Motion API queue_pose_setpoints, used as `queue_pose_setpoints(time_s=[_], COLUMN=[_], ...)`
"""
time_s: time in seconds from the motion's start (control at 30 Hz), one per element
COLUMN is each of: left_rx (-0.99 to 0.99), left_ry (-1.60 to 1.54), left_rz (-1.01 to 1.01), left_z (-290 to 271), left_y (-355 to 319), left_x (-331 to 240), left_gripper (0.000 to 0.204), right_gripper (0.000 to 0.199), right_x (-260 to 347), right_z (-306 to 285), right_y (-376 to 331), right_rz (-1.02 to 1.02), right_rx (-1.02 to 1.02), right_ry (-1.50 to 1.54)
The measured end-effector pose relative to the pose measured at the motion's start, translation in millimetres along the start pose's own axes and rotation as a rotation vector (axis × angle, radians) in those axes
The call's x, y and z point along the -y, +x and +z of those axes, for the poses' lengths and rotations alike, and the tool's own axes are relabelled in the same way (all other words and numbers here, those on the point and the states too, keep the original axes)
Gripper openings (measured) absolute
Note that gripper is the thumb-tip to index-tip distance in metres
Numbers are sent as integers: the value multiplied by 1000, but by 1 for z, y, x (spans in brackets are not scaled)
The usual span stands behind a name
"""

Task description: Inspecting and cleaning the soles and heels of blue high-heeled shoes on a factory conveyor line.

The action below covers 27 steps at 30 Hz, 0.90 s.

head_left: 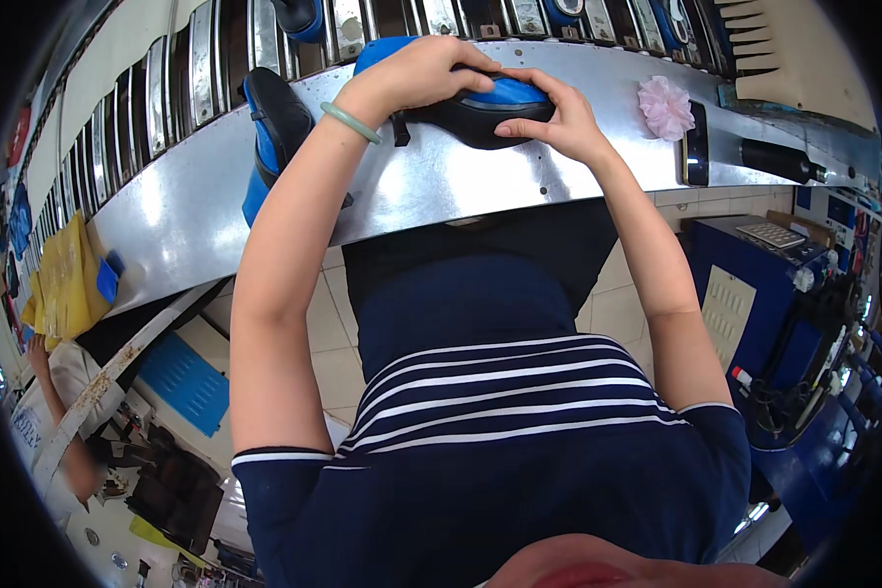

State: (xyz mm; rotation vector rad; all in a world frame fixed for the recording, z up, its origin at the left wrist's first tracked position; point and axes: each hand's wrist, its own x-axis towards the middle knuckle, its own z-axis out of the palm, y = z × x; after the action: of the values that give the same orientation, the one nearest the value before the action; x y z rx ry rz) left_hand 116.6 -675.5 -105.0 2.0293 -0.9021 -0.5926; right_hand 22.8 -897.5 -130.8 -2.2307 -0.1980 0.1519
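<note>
A black shoe with blue material showing in its opening (475,122) lies on the metal ledge in front of me. My left hand (436,73), with a pale green bangle at the wrist, reaches over it and curls its fingers on its upper edge. My right hand (563,118) clasps the other end between thumb and fingers. A blue block (382,51) shows behind my left wrist. Left of my forearm, a second black shoe with blue parts (279,113) rests on the ledge, touched by neither hand.
Beyond the metal ledge (480,186) runs a roller conveyor (201,64) carrying more black-and-blue pieces. A pink ruffled puff (664,108), a dark flat object (695,147) and a black bottle (779,160) sit right. Yellow sheeting (69,284) and another person's arm (54,392) are left.
</note>
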Motion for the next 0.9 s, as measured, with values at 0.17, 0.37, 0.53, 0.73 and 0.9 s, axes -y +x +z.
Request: queue_pose_setpoints(time_s=[0.17, 0.37, 0.53, 0.73, 0.9], left_rx=[-64, -76, -125, -9, 70], left_ry=[334, 227, 180, 248, 283], left_rz=[157, 100, 182, 145, 93], left_z=[19, 20, 21, 14, 10], left_y=[-7, -7, -10, -11, -8], left_x=[-13, -16, -11, -9, -15], left_gripper=[65, 65, 59, 65, 72], right_gripper=[77, 76, 65, 60, 54], right_x=[0, -3, 3, 4, -19], right_z=[-4, -7, 4, 6, -7], right_y=[-1, -2, -7, -8, 7], right_rz=[-47, -86, -138, -55, 43], right_rx=[9, -14, -154, -128, 164], right_ry=[-55, 1, -148, -83, 300])
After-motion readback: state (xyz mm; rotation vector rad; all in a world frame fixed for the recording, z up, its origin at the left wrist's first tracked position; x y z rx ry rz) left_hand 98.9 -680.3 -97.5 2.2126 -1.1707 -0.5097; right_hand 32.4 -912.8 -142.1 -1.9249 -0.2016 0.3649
